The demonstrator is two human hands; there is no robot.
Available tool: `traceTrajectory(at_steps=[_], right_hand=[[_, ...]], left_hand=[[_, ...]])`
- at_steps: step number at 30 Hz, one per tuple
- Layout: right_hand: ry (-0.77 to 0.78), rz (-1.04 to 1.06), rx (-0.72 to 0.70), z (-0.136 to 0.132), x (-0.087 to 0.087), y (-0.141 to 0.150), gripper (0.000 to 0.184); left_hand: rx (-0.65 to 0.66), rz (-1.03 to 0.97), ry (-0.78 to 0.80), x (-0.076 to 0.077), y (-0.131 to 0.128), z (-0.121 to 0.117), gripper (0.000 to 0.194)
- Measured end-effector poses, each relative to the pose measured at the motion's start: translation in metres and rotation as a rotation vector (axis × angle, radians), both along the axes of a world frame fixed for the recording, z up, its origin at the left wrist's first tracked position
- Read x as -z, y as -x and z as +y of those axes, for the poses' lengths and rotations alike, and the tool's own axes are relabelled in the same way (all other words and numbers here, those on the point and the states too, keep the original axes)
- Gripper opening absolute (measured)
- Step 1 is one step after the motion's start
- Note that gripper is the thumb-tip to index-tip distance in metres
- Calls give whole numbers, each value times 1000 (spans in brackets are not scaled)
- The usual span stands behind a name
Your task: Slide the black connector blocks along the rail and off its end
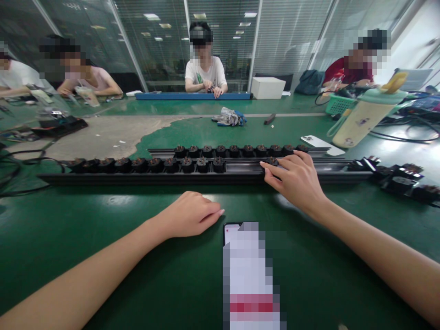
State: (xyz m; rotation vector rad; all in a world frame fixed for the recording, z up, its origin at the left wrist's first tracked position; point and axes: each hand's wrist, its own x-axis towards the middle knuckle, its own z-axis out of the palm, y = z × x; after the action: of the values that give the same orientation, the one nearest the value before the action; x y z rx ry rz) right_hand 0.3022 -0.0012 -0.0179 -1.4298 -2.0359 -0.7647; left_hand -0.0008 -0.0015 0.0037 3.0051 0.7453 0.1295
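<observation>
The front black channel (154, 179) is laid lengthwise across a green table (120, 238) and is taken as the landmark. Behind its left part, a grey bare patch (99, 133) is shown in the green surface. Within its left and middle stretch, a row of black socket modules (156, 165) is seated side by side, metal contacts upward. In front of the channel's middle, the left hand (191, 214) is rested on the table with its fingers loosely folded in; no object is seen in its hold. Well behind the channel, a pair of grey-and-blue gloves (229, 118) is heaped. Just behind the channel, 1 rear channel (161, 152) is set, filled with a second row of modules (234, 151). In front of the landmark, 1 smartphone (250, 275) is laid, its screen obscured. In the channel's right half, past a bare stretch, 1 separate module (272, 161) is seated; it is grasped by the right hand (297, 174), whose fingers are partly bent around it. Behind the channel's right end, 1 white phone (321, 144) and 1 cream tumbler (364, 120) are placed. Beyond that end, loose black modules (400, 182) are clustered.
</observation>
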Motion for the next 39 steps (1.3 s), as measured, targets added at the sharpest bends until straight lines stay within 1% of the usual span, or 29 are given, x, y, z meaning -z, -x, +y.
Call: traceTrajectory(at_steps=[5, 12, 18, 22, 29, 35, 39], right_hand=[[26, 12, 3, 0, -2, -3, 35], [103, 73, 12, -4, -7, -3, 38], [139, 60, 12, -7, -7, -5, 39], [130, 50, 26, -5, -5, -6, 42], [157, 88, -18, 3, -1, -9, 42], [146, 80, -7, 4, -1, -10, 37], [162, 74, 7, 4, -2, -10, 38]], left_hand=[[-8, 22, 12, 0, 1, 1, 41], [2, -4, 2, 1, 0, 0, 41], [-6, 31, -16, 1, 1, 0, 41], [-11, 42, -7, 1, 1, 0, 41], [-6, 48, -19, 1, 0, 1, 41], [-4, 56, -19, 2, 1, 2, 42], [-9, 61, 1, 2, 0, 2, 41]])
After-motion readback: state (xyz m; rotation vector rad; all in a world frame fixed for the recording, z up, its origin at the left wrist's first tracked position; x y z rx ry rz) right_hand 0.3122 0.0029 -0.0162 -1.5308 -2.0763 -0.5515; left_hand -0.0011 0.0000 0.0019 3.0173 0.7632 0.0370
